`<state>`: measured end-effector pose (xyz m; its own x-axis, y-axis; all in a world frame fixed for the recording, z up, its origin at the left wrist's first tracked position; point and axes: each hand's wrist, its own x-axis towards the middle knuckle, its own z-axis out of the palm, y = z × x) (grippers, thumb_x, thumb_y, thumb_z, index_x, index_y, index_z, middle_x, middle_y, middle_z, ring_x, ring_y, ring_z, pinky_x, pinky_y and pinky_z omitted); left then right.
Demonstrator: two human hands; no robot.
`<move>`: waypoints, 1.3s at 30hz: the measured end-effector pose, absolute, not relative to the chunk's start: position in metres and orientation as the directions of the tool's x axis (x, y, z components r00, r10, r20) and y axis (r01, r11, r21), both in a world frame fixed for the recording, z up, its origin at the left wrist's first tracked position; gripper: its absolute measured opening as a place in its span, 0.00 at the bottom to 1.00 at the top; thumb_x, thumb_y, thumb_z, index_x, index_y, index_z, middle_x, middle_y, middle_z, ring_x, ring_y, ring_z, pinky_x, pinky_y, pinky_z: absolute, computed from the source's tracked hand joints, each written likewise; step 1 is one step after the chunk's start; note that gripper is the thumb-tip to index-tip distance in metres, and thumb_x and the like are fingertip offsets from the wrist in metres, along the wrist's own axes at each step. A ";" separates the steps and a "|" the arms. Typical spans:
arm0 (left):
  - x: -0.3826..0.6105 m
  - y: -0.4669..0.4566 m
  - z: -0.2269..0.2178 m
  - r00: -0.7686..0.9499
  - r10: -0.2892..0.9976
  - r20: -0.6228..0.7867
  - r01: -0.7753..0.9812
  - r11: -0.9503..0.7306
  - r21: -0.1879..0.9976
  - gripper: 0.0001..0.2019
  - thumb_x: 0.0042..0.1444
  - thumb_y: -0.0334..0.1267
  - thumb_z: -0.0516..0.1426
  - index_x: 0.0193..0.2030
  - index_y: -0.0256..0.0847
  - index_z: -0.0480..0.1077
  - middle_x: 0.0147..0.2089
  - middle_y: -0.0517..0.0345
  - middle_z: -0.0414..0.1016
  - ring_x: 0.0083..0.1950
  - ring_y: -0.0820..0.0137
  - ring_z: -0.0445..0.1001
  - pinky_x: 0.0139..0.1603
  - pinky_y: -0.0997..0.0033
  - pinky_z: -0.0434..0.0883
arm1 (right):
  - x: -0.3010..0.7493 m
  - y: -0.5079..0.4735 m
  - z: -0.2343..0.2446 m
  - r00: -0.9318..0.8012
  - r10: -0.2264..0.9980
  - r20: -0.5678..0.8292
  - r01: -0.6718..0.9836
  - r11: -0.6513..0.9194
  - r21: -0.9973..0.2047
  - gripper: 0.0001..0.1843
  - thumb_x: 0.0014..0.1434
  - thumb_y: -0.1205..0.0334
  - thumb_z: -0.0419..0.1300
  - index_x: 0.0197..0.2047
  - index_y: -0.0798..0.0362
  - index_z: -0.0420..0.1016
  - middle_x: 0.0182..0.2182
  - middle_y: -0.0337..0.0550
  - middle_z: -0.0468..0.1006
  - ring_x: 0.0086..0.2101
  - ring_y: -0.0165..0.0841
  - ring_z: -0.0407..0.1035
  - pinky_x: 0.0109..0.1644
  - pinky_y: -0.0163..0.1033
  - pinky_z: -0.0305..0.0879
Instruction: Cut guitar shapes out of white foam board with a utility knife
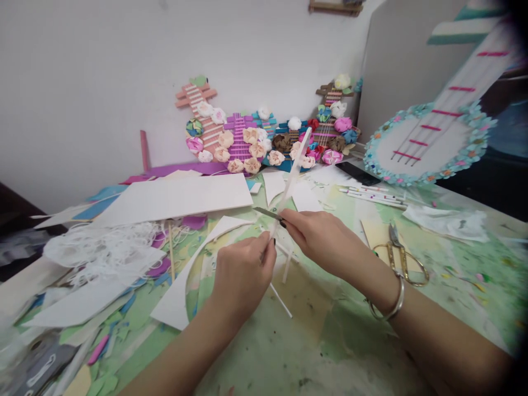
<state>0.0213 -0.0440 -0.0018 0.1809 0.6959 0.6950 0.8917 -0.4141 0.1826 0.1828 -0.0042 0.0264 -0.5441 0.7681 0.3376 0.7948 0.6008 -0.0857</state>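
Observation:
A long narrow white strip (297, 165), tilted up and away, stands in front of me over the table. My left hand (243, 272) is closed in a pinch around its lower end. My right hand (324, 242), just above and to the right, grips a small thin-bladed knife (266, 213). Its blade points left and lies across the strip, touching or very close to it. The knife's handle is hidden inside my right fingers. Thin white offcuts (281, 301) lie on the table below my hands.
A white board (177, 198) and tangled white cord (107, 245) lie left. Gold-handled scissors (399, 256) rest right, near thin white sticks (371, 195) and a dark phone (357, 173). Flower-decorated model instruments (239, 140) lean on the wall; a larger one (429, 140) stands right.

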 end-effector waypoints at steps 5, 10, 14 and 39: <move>0.016 -0.043 0.000 0.162 0.724 0.671 0.906 -0.379 0.190 0.11 0.56 0.34 0.51 0.25 0.36 0.71 0.18 0.61 0.67 0.21 0.76 0.62 0.25 0.74 0.55 | 0.186 -0.004 0.024 -0.547 0.776 0.313 0.787 0.604 -0.123 0.09 0.64 0.61 0.43 0.34 0.51 0.61 0.23 0.37 0.68 0.23 0.27 0.58 0.28 0.34 0.44; 0.016 -0.043 0.001 0.169 0.726 0.667 0.891 -0.401 0.210 0.11 0.56 0.35 0.52 0.26 0.37 0.72 0.18 0.62 0.67 0.20 0.76 0.62 0.24 0.74 0.56 | 0.186 -0.004 0.025 -0.549 0.770 0.325 0.766 0.619 -0.174 0.09 0.64 0.61 0.43 0.37 0.51 0.62 0.24 0.38 0.69 0.25 0.27 0.60 0.29 0.33 0.46; 0.017 -0.044 -0.001 0.157 0.730 0.666 0.881 -0.408 0.239 0.10 0.56 0.35 0.52 0.31 0.38 0.74 0.19 0.61 0.70 0.20 0.76 0.64 0.25 0.75 0.57 | 0.188 -0.006 0.028 -0.502 0.765 0.403 0.745 0.619 -0.248 0.11 0.65 0.59 0.42 0.40 0.51 0.63 0.24 0.37 0.67 0.24 0.27 0.59 0.29 0.33 0.47; -0.009 -0.018 -0.009 0.000 1.000 -0.004 0.266 0.004 0.964 0.26 0.56 0.56 0.46 0.36 0.35 0.73 0.33 0.47 0.77 0.34 0.63 0.75 0.33 0.66 0.72 | 0.175 -0.004 0.007 -0.569 0.742 0.355 0.461 0.645 -0.609 0.18 0.61 0.61 0.51 0.55 0.48 0.64 0.42 0.40 0.76 0.39 0.30 0.69 0.41 0.33 0.59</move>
